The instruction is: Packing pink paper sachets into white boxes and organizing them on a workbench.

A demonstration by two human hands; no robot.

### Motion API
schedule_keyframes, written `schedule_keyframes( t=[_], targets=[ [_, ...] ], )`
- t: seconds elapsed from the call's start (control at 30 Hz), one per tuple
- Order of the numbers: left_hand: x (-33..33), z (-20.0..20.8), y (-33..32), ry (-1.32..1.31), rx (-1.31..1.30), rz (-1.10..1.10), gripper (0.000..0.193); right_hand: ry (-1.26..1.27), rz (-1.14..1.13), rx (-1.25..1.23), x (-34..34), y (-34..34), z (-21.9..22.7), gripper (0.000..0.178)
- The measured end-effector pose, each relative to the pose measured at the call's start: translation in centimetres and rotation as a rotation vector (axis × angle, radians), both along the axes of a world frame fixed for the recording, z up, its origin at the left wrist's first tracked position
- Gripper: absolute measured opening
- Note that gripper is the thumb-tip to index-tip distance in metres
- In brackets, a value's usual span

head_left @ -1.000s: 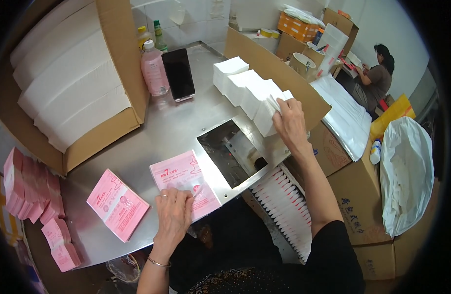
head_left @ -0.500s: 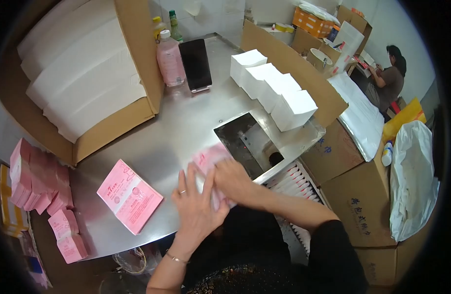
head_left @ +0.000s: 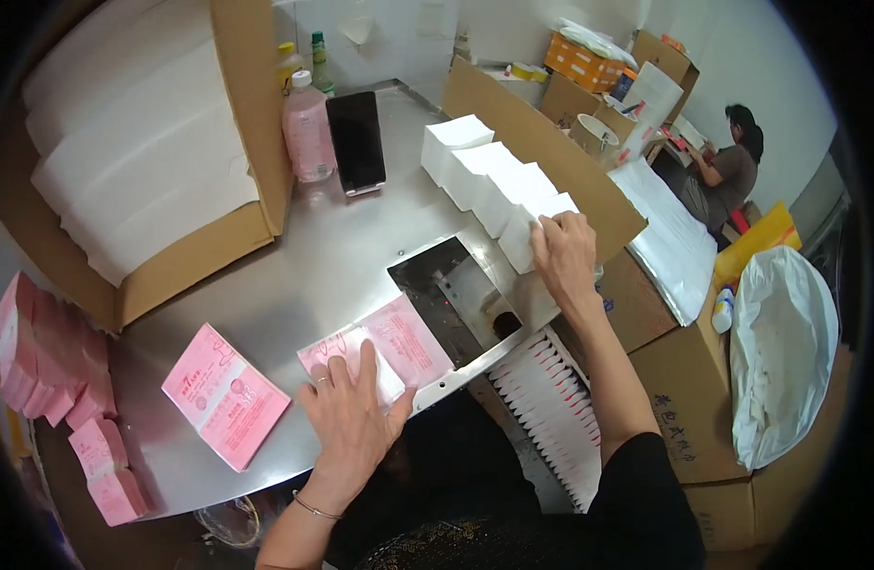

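The left hand (head_left: 347, 418) is resting, fingers extended, on a tissue (head_left: 387, 376) atop the wrapper (head_left: 420, 340). The right hand (head_left: 567, 255) is apparently picking at the stack (head_left: 516, 243), grip unclear; separation is likely needing care.

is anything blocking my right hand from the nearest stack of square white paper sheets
Nothing visible does: your bare right hand touches that white paper stack. The brown cardboard panel stands beside it, not between.

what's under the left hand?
Under the left hand: part of a white tissue on a pink sheet; both show beyond it. Whatever the hand itself covers is hidden, as is the sheet's underside.
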State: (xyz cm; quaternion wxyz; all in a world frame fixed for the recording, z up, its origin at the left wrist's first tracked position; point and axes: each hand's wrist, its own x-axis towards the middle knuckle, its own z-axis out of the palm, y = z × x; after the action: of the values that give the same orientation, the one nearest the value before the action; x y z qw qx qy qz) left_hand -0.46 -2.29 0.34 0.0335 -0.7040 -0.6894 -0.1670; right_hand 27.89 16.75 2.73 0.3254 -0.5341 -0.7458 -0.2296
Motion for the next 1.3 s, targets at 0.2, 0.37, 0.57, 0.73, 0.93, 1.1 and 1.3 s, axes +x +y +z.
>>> schedule_keyframes(
  t=[0.2, 0.37, 0.57, 0.73, 0.93, 1.1, 1.3],
  targets=[
    [-1.4, -0.6, 1.4, 0.076, 0.248, -0.171, 0.059, 0.123, -0.029, -0.160, 0.4, 0.6, 0.8, 0.015],
    [-0.7, 0.0, 0.4, 0.013, 0.064, -0.180, 0.045, 0.113, 0.023, -0.006, 1.4, 0.3, 0.0, 0.027],
    [-1.4, -1.5, -0.4, -0.360, -0.060, -0.284, 0.062, -0.083, 0.760, -0.053, -8.5, -11.0, -3.3, 0.037],
    [-0.6, 0.0, -0.3, -0.273, 0.077, -0.279, 0.080, -0.196, 0.661, -0.335, -13.0, -12.5, -6.1, 0.047],
    [-2.9, 1.5, -1.9, -0.312, -0.077, -0.286, 0.070, -0.144, 0.420, -0.593, -11.8, -3.9, -8.2, 0.028],
    [-3.9, 1.1, -3.2, -0.355, 0.081, -0.390, 0.024, -0.248, 0.243, -0.881, -6.5, -3.5, -6.1, 0.012],
    [-12.4, 2.6, -7.0, -0.050, 0.390, 0.295, 0.028, -0.050, 0.017, 0.154, -3.0, -2.2, 2.2, 0.028]
  ],
)
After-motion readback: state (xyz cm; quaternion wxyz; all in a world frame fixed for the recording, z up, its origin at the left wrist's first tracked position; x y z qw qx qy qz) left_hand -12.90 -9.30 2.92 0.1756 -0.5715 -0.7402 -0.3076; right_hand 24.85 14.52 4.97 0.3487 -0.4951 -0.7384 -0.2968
